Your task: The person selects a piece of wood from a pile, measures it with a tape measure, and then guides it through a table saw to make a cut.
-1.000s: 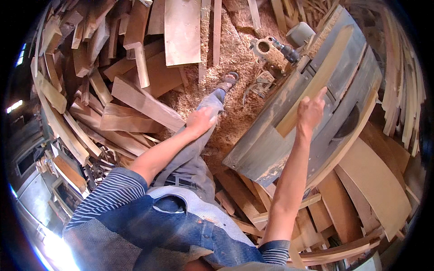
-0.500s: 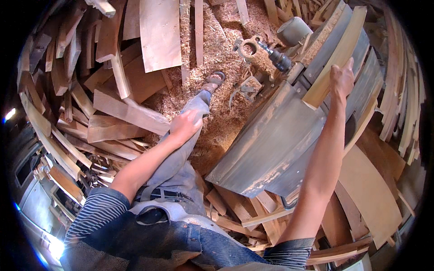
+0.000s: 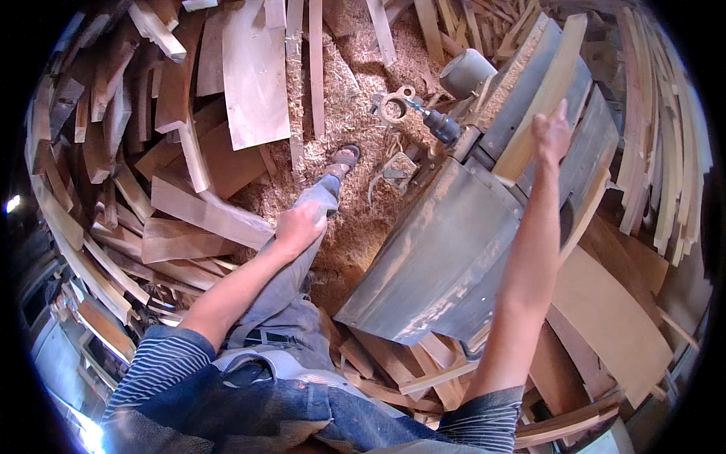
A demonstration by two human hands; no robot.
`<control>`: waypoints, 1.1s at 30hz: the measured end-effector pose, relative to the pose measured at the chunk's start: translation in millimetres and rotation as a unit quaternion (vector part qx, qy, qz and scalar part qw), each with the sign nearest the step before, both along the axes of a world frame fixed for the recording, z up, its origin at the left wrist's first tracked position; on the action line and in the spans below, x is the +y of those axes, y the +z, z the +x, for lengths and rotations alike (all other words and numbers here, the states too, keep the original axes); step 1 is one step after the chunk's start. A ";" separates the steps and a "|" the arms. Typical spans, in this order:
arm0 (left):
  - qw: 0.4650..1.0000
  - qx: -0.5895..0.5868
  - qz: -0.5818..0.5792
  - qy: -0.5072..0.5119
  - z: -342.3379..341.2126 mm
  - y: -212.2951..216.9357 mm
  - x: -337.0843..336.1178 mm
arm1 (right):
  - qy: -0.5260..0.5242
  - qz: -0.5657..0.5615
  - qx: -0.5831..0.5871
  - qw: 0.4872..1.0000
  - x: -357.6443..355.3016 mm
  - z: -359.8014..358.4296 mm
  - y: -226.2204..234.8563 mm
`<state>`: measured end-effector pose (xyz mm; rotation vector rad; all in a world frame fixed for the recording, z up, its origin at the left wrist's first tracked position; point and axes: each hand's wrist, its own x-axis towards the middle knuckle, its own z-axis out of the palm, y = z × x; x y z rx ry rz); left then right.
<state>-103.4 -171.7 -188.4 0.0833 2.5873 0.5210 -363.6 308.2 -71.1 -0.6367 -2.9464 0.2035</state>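
A long pale wooden board (image 3: 546, 94) lies along the grey metal bed of a woodworking machine (image 3: 442, 253). My right hand (image 3: 552, 136), arm stretched out, presses on the board's right side with the thumb over it and a forefinger pointing ahead. Its other fingers are partly hidden. Curled fingers rest my left hand (image 3: 300, 227) on my grey trouser leg (image 3: 283, 276) near the knee, with no tool or wood visible in it. A dark drill chuck (image 3: 442, 126) projects from the machine's left side, close to a ring-shaped metal clamp (image 3: 393, 110).
Shavings (image 3: 355, 200) cover the floor around my sandalled foot (image 3: 344, 160). Stacked planks (image 3: 193, 208) crowd the left, long strips (image 3: 665, 144) stand at the right, and wide boards (image 3: 609, 321) lean behind my right arm. A grey cylinder (image 3: 467, 73) sits beside the machine.
The whole view has shifted a little. Relative to the machine, the board and my right hand appear slightly farther forward. My left hand stays on my leg.
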 end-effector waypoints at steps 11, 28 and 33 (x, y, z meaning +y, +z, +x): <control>0.997 0.039 -0.004 -0.065 71.4 -2.8 -9.0 | -0.058 0.012 0.009 0.998 -156.6 283.3 7.9; 0.996 0.048 0.013 -0.075 115.7 -17.6 -22.8 | -0.083 -0.141 -0.024 0.986 -314.5 573.9 29.1; 0.995 0.075 0.021 -0.059 108.6 -25.7 -23.8 | -0.063 -0.082 0.006 0.995 -280.6 496.2 25.5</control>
